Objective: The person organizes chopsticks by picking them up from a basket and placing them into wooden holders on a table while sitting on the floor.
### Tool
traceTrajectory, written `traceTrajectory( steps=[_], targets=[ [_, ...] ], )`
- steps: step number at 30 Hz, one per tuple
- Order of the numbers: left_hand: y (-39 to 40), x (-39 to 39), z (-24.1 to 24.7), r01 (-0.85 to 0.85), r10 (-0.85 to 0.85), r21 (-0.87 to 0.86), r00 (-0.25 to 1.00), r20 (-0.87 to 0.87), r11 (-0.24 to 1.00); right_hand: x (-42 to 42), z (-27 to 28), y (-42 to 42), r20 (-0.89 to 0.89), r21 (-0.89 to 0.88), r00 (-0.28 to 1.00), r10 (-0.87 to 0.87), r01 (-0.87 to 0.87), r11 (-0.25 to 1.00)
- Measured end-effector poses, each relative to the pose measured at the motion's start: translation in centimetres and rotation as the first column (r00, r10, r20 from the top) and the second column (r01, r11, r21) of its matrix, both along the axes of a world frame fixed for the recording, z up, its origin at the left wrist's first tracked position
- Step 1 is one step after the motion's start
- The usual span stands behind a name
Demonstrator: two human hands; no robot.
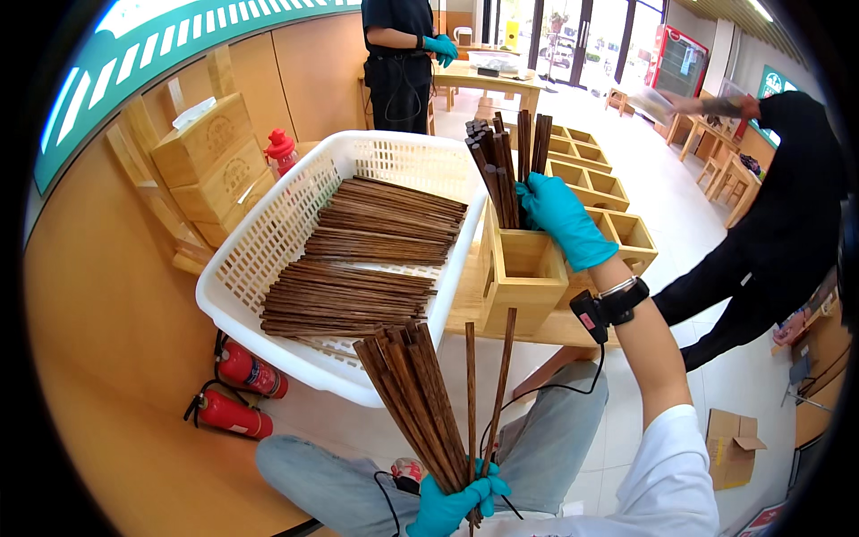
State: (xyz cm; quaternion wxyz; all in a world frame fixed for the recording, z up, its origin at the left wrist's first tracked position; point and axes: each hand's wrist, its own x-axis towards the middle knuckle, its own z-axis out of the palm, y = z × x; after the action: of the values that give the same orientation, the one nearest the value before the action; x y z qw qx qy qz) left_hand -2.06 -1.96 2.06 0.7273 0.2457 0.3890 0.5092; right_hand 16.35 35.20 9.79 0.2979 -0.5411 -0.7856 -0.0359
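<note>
My left hand, in a teal glove, grips a bundle of dark brown wooden chopsticks in front of my lap. Two sticks of the bundle lean apart from the others on its right. Over a light wooden chopstick holder, my gloved right hand has its fingers closed about upright chopsticks; its fingertips are partly hidden. More chopsticks stand beside these fingers at the holder's rear. The holder's front compartment shows no sticks. Left of it, a white plastic basket contains many chopsticks lying in two rows.
Further wooden compartment boxes line the bench behind the holder. Stacked wooden tissue boxes and a red-capped bottle stand left. Fire extinguishers are on the floor. One person stands behind, another at right.
</note>
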Motion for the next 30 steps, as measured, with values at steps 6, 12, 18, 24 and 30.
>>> traceTrajectory(
  steps=[6, 12, 18, 24, 30],
  targets=[
    [0.1, 0.3, -0.7, 0.032, -0.031, -0.022, 0.999, 0.016, 0.999, 0.3, 4.1, -6.8, -0.584, -0.181, 0.81, 0.055, -0.196, 0.964],
    [0.6, 0.1, -0.8, 0.004, -0.004, 0.025, 1.0, 0.014, 1.0, -1.2, 3.0, -22.3, -0.676, -0.362, 0.736, 0.041, -0.38, 0.851],
    [0.9, 0.0, -1.4, 0.142, -0.142, 0.085, 0.99, -0.003, 0.986, -3.0, -1.5, -26.4, -0.746, -0.663, 0.589, -0.311, -0.704, 0.256],
    [0.4, -0.4, -1.5, 0.11, -0.109, -0.058, 0.994, 0.006, 0.992, -0.3, 4.3, -25.7, -0.812, -0.511, 0.556, -0.178, -0.531, 0.676],
    [0.5, -0.4, -0.7, 0.036, -0.034, -0.018, 0.996, 0.083, 0.999, 3.9, 8.8, -17.6, -0.669, 0.639, 0.542, 0.508, 0.07, 0.766]
  ],
)
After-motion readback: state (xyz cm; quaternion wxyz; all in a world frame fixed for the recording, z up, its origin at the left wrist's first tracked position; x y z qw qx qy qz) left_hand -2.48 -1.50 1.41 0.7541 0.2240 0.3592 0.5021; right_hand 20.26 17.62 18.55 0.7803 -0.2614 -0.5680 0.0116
